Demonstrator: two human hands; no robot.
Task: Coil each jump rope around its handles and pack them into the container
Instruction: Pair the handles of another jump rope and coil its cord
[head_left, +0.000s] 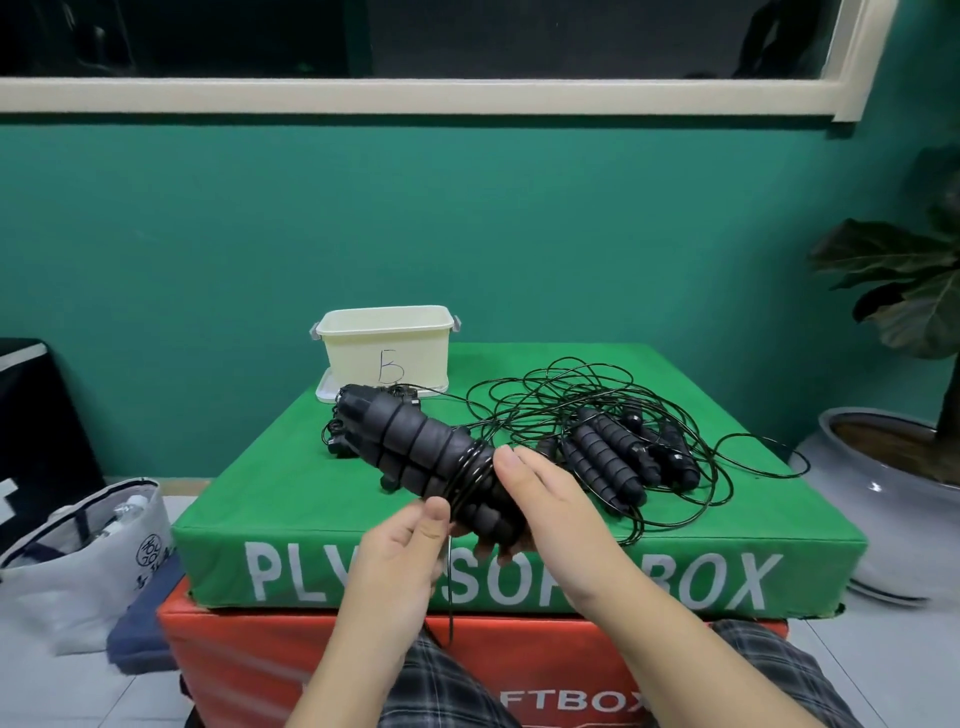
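A pair of black ribbed jump rope handles (415, 441) is held side by side above the green soft box (322, 499), with a few turns of thin black rope (470, 470) wound round them. My right hand (540, 499) grips the near end of the handles. My left hand (405, 545) pinches the loose rope just below the coil; the rope hangs down past the box's front. A cream container (387, 345) marked with a letter stands open at the back of the box. More black handles (608, 462) lie in a tangle of rope (571, 395) on the right.
The container's lid (326, 392) lies under or beside it. The green box sits on an orange one (249, 670). A white tote bag (88, 551) lies on the floor at left, a potted plant (904, 457) stands at right. A teal wall is behind.
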